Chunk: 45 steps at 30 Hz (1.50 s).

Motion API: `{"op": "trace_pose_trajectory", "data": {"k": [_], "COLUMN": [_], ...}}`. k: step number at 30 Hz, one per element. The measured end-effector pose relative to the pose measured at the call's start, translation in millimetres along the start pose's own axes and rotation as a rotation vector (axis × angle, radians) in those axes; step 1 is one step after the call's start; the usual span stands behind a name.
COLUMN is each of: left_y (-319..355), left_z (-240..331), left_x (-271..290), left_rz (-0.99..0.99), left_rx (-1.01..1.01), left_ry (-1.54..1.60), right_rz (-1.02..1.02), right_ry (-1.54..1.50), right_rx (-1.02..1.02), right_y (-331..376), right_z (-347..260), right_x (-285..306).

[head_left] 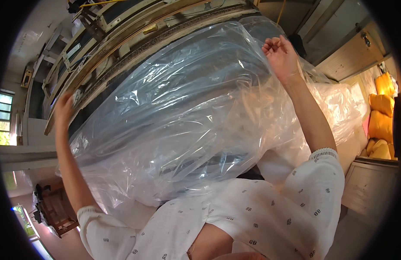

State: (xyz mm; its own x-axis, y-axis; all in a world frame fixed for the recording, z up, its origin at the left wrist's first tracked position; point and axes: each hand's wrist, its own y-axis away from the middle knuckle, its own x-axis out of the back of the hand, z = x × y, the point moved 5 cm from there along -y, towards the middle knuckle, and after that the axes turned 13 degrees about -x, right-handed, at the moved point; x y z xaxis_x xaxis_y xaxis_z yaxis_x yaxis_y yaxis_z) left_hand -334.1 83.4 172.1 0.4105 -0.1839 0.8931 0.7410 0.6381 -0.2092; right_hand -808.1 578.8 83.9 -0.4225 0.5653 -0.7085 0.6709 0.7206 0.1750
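Note:
A wide sheet of clear, crinkled plastic film [178,104] spreads before me, from the dark bed of a long machine down toward my lap. Over its far right part I hold up my right hand [280,58], its fingers curled inward. The film passes close by those fingers, but whether they grip it is hidden. Out at the far left, my left hand [64,106] is smeared by motion. It is nearest to the machine's wooden rail [103,54] and the sheet's left edge; its fingers cannot be made out.
Behind the film runs the long machine frame with metal fittings. A wooden panel [352,56] with a latch stands at the far right, above yellow-orange bundles [381,123]. A pale cabinet [368,186] is at the right. At the lower left is a dark wooden stand [57,208].

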Motion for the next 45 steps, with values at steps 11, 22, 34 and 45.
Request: {"op": "trace_pose_trajectory", "data": {"k": [11, 22, 34, 45], "left_y": [-90, 134, 548, 140], "left_z": [364, 139, -200, -115], "left_x": [-268, -92, 265, 3], "left_rz": [0.230, 0.415, 0.905, 0.421], "left_rx": [-0.402, 0.178, 0.585, -0.032], "left_ry": [0.656, 0.508, -0.870, -0.164], "right_rz": [0.275, 0.025, 0.322, 1.159], "right_ry": [1.096, 2.014, 1.885, 2.953], "right_rx": [0.435, 1.130, 0.700, -0.825], "right_y": [-55, -8, 134, 344], "right_z": [-20, 54, 27, -258], "right_x": [-33, -110, 1, 307]}}
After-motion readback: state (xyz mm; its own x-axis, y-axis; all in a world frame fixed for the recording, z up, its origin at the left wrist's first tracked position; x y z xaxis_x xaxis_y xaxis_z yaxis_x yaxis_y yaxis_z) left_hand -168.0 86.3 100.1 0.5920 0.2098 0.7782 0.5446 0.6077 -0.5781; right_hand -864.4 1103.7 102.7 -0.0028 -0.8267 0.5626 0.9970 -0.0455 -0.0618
